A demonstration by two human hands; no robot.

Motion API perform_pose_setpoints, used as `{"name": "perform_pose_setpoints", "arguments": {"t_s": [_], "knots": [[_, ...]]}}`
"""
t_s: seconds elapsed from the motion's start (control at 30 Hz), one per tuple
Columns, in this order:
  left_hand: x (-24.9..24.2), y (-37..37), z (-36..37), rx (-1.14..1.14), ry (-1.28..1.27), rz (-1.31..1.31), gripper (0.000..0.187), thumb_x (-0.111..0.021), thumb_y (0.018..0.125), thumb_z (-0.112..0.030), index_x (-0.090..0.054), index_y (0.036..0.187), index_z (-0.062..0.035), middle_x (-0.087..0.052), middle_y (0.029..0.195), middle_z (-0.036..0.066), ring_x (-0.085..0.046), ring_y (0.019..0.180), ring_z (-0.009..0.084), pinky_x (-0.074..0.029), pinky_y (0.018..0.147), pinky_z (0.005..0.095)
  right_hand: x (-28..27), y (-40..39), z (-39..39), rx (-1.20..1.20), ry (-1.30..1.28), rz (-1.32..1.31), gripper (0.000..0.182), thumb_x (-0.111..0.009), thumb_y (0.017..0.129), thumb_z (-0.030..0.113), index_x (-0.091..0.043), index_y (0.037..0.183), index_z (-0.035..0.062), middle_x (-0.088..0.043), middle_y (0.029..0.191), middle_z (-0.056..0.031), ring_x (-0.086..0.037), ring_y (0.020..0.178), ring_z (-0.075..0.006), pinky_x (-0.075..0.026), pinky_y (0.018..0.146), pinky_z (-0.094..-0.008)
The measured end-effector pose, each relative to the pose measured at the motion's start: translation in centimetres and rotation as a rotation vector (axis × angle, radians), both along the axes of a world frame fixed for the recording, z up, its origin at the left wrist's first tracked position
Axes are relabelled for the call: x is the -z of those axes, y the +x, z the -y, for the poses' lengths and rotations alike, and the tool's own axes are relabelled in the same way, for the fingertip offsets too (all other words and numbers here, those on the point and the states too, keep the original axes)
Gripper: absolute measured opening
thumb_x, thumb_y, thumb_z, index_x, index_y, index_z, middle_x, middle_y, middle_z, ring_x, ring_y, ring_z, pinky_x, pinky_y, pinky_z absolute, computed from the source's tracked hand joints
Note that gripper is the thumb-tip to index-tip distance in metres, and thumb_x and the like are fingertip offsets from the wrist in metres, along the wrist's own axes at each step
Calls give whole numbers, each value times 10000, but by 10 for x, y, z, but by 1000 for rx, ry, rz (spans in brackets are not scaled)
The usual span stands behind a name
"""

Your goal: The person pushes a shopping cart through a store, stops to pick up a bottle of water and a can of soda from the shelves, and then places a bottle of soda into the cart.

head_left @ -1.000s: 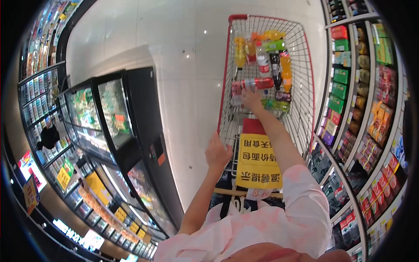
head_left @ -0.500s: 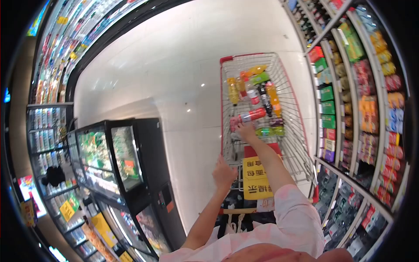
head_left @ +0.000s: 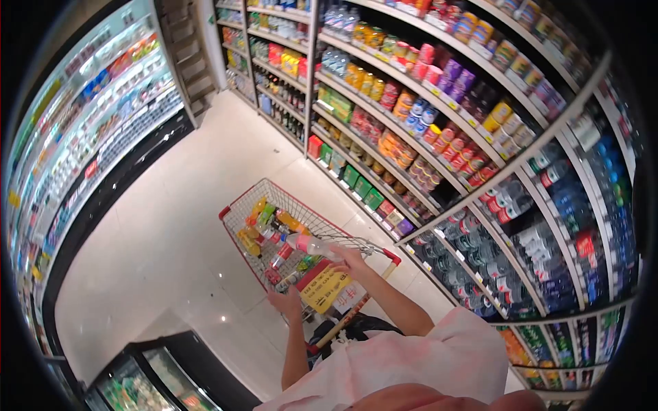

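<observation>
My right hand (head_left: 351, 262) is closed on a clear plastic bottle (head_left: 312, 246) with a pink label, lifted over the shopping cart (head_left: 329, 217) and tilted with its cap end to the left. At the cart's left side, my left hand (head_left: 284, 303) is closed around the side rim; its fingertips are small and partly hidden. Inside the basket lie several drink bottles, among them an orange-yellow bottle (head_left: 291, 220), a yellow bottle (head_left: 248, 243) and a red-labelled bottle (head_left: 281, 256). A yellow sign (head_left: 326, 288) with dark lettering hangs on the near end of the cart.
Shelves of cans and packs (head_left: 404, 103) run along the right, with large water bottles (head_left: 473, 253) nearer me. A lit refrigerated display (head_left: 103, 116) lines the left. A black glass-sided cabinet (head_left: 199, 370) stands at lower left. Pale tiled floor (head_left: 171, 226) lies left of the cart.
My view has swung toward the right-hand shelves. My right hand was down among the bottles in the basket; now it is raised near the cart's handle end with a clear bottle.
</observation>
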State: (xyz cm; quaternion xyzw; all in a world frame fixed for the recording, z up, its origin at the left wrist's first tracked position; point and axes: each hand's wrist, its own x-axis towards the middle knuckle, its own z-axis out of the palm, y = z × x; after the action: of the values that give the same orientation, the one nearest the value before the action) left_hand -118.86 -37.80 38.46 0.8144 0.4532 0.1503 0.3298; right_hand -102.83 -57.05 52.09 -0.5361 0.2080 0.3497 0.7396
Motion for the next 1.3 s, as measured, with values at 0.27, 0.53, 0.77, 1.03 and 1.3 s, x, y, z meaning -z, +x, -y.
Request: {"name": "perform_pose_setpoints", "arguments": {"t_s": [0.27, 0.53, 0.77, 1.03, 1.3], "knots": [[-183, 50, 138, 613, -1364, 567, 726, -704, 957, -148, -220, 1495, -78, -570, 1244, 167, -653, 1104, 266, -554, 907, 399, -56, -145, 79, 255, 196, 199, 392, -723, 952, 280, -580, 1253, 75, -667, 1114, -91, -733, 825, -230, -595, 540, -364], [-230, -5, 224, 855, -1246, 641, 490, -684, 971, -139, -383, 1346, -47, -650, 1091, 139, -694, 913, 214, -573, 737, 332, -92, -213, 176, -14, -666, 845, 468, -729, 948, 324, -579, 1298, 53, -656, 1199, -79, -643, 1088, -213, -580, 876, -379], [-244, -124, 324, 1102, -1386, 379, 325, -532, 1069, -334, -501, 1261, -75, -655, 952, 100, -684, 717, 204, -566, 604, 341, -143, -294, 319, 400, 21, 700, 545, -566, 1039, 398, -410, 1469, 101, -567, 1404, -115, -576, 1265, -220, -471, 1044, -385], [-339, -222, 481, 1640, -1467, 177, 697, -331, 1040, -653, -454, 1345, -39, -658, 1008, 137, -706, 773, 240, -569, 685, 364, -252, -413, 452, 707, -76, 847, 341, -729, 944, 247, -693, 1223, 53, -614, 860, 107, -419, 695, 12, -304, 600, -176], [-345, -294, 585, 1890, -1280, 304, 675, -763, 882, -53, -369, 1430, -40, -605, 1214, 111, -671, 1059, 213, -578, 826, 334, -306, -502, 565, 1191, -62, 1121, 257, -680, 982, 162, -656, 1181, 1, -708, 1001, -34, -655, 832, -49, -533, 715, -199]]}}
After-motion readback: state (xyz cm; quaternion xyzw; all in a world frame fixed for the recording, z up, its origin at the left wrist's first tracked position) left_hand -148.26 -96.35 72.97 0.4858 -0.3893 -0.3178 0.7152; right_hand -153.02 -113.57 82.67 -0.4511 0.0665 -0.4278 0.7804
